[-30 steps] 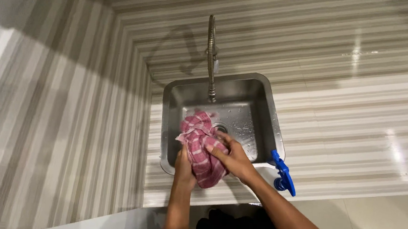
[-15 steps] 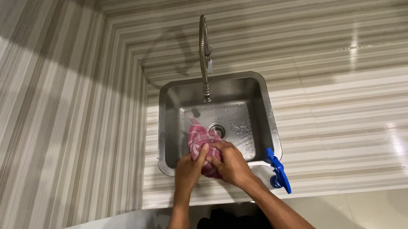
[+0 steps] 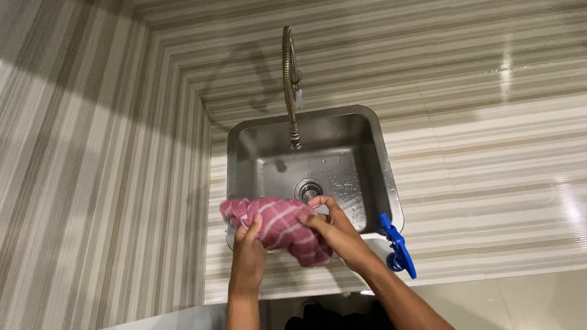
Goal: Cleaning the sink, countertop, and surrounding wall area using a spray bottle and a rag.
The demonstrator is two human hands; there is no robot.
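Both of my hands hold a pink checked cloth (image 3: 280, 228) over the near edge of a steel sink (image 3: 379, 166). My left hand (image 3: 248, 249) grips the cloth's left part from below. My right hand (image 3: 336, 229) pinches its right part, fingers curled over the top. The cloth is stretched sideways between them. A curved spring tap (image 3: 289, 81) arches over the sink; no water runs from it. The round drain (image 3: 308, 188) shows just beyond the cloth.
A striped beige counter (image 3: 503, 167) surrounds the sink and turns a corner along the left (image 3: 82, 190). A blue plastic object (image 3: 396, 247) sits on the counter edge right of the sink. Pale floor tiles (image 3: 547, 318) lie at the lower right.
The cloth was bunched tight between both hands over the basin; now it is lifted toward the near rim and spread wider, with my left hand moved out to the left.
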